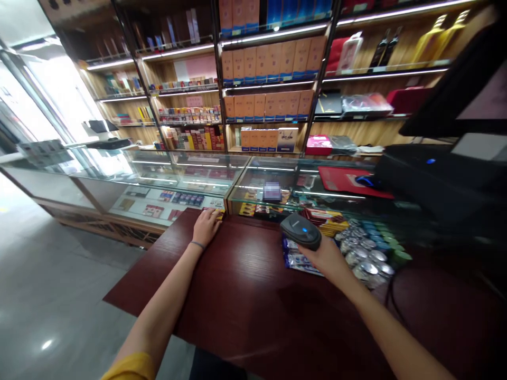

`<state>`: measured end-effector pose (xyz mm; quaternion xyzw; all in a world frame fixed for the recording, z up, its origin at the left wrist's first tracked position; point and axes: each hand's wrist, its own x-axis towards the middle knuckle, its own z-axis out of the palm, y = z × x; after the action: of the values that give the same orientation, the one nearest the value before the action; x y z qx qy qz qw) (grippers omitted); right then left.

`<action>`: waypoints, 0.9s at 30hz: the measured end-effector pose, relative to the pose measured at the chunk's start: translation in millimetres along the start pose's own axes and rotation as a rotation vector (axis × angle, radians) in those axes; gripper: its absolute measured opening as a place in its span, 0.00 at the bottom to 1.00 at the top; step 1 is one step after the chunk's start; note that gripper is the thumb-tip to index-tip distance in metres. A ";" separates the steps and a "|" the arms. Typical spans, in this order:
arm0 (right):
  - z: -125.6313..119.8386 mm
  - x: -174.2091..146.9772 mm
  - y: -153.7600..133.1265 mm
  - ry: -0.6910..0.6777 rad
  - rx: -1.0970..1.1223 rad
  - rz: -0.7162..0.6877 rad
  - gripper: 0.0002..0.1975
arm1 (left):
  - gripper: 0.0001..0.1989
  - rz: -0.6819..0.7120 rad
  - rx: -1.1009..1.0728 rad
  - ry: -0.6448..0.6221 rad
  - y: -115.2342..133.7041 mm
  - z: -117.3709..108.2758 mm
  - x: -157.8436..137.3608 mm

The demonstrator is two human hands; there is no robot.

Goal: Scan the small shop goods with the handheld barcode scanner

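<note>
My right hand is wrapped round a dark grey handheld barcode scanner, which shows a small blue light. The scanner is held above blue-and-white packets lying on the dark red wooden counter. At the counter's far left edge, my left hand has its fingers curled over a small red and yellow packet. Most of that packet is hidden under the fingers.
Several small jars with silvery lids stand right of the scanner, with red and yellow packs behind them. A glass display case borders the counter's far side. Dark checkout equipment fills the right, near a red mat.
</note>
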<state>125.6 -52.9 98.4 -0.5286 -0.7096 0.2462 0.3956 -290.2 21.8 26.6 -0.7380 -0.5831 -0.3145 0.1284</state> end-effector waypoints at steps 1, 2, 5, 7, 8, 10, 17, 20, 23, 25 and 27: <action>-8.0 2.1 -3.3 0.050 0.001 -0.007 0.25 | 0.21 0.013 -0.009 0.014 5.7 -0.4 2.6; -16.3 3.8 -6.5 0.076 0.001 -0.008 0.24 | 0.21 0.029 -0.020 0.030 12.7 -0.8 6.1; -42.1 6.7 -13.9 0.106 0.009 0.016 0.23 | 0.20 0.082 -0.069 0.089 43.5 -1.1 21.6; -59.6 6.7 -16.6 0.114 0.030 0.080 0.21 | 0.20 0.122 -0.118 0.125 72.5 0.2 34.2; -68.4 6.4 -17.3 0.117 0.047 0.114 0.20 | 0.20 0.148 -0.145 0.138 89.3 1.5 40.3; -85.6 5.1 -17.7 0.128 0.094 0.167 0.17 | 0.19 0.218 -0.190 0.135 125.9 5.7 51.1; -139.8 -2.5 -13.9 0.205 0.189 0.168 0.12 | 0.20 0.430 -0.243 0.045 252.0 34.6 69.7; -157.8 -8.5 -12.4 0.232 0.210 0.175 0.13 | 0.21 0.476 -0.245 0.005 289.4 48.2 76.3; -171.6 -14.1 -9.9 0.239 0.240 0.187 0.15 | 0.21 0.498 -0.224 -0.026 316.4 59.1 83.3; -178.2 -16.7 -8.0 0.241 0.269 0.194 0.16 | 0.21 0.501 -0.198 -0.047 329.9 64.8 86.4; -182.8 -18.6 -7.0 0.245 0.285 0.189 0.17 | 0.22 0.500 -0.169 -0.078 339.8 69.5 87.5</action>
<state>274.3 -85.3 201.5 -0.5574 -0.5615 0.3142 0.5248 62.2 31.2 87.1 -0.8789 -0.3587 -0.2917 0.1176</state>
